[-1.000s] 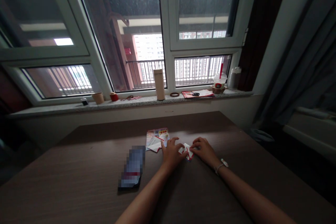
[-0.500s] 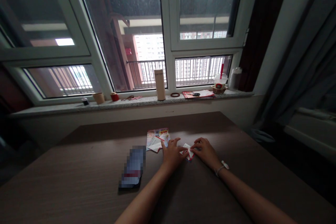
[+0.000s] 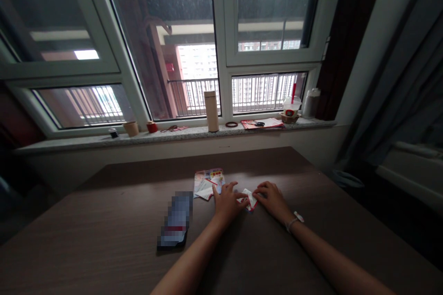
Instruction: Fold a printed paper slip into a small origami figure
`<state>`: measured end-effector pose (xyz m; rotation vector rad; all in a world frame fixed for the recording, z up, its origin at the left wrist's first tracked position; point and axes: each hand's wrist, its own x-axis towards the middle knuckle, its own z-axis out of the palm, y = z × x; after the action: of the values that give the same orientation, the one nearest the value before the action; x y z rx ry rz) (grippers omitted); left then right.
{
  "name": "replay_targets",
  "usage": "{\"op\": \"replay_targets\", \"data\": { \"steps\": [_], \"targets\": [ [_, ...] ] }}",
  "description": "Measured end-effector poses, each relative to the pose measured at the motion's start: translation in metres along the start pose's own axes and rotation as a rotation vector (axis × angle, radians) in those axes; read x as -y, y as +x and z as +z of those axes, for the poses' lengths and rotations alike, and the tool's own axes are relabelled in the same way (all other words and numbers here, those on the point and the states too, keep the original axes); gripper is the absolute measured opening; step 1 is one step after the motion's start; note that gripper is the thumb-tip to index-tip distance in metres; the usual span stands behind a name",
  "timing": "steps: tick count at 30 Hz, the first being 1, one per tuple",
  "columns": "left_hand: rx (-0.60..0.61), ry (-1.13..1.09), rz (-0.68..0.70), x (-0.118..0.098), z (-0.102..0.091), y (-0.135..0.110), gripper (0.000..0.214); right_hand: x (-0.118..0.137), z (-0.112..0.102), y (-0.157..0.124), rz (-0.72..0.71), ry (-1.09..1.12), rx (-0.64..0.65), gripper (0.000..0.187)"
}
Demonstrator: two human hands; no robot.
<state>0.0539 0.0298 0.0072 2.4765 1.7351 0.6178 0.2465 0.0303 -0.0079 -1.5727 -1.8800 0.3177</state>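
Observation:
A small folded paper (image 3: 250,199), white with red edges, lies on the table between my hands. My left hand (image 3: 227,203) has its fingers spread, some of them resting on the left side of this paper. At its right edge, my right hand (image 3: 273,199) is closed, thumb and fingertips pinching the paper. Left of my left hand, a white folded piece (image 3: 205,189) sits on a colourful printed leaflet (image 3: 199,179). The left hand's outer fingertips reach the edge of these. A bracelet (image 3: 290,225) circles my right wrist.
A phone (image 3: 176,221), its screen blurred out, lies on the brown table (image 3: 104,212). On the windowsill (image 3: 159,136) behind stand a beige flask (image 3: 211,113), a drink cup with a red straw (image 3: 291,107), a paper cup (image 3: 131,129) and red papers with scissors (image 3: 259,124).
The view has shifted very slightly. My right hand's fingertips sit a little farther right along the folded paper's edge; my left hand has hardly moved.

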Motion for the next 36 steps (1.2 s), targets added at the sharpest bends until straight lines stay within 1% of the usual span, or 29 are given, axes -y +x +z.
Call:
{"op": "replay_targets", "data": {
  "steps": [4,9,15,21,26,36],
  "targets": [
    [0.042,-0.007,-0.025,0.0004,-0.0026,-0.0001,0.024,0.0028,-0.0006,-0.0004,0.004,-0.02,-0.002,0.019],
    [0.053,-0.003,-0.031,0.0007,-0.0041,-0.0002,0.024,0.0066,-0.0032,-0.0018,0.0,-0.035,-0.021,0.017],
    [0.038,0.026,-0.023,0.0012,-0.0024,-0.001,0.026,0.0087,-0.0071,-0.0025,-0.002,-0.039,0.012,0.017],
    [0.056,0.026,-0.031,0.0003,-0.0041,-0.0011,0.026,0.0068,-0.0077,-0.0032,-0.005,-0.006,0.04,0.02],
    [0.038,0.016,-0.035,-0.0004,-0.0047,-0.0017,0.023,0.0049,-0.0084,-0.0049,-0.024,0.004,0.061,0.024],
    [0.055,0.026,-0.045,-0.0022,-0.0079,-0.0017,0.024,0.0042,-0.0087,-0.007,-0.081,-0.023,0.111,0.034]
  ]
}}
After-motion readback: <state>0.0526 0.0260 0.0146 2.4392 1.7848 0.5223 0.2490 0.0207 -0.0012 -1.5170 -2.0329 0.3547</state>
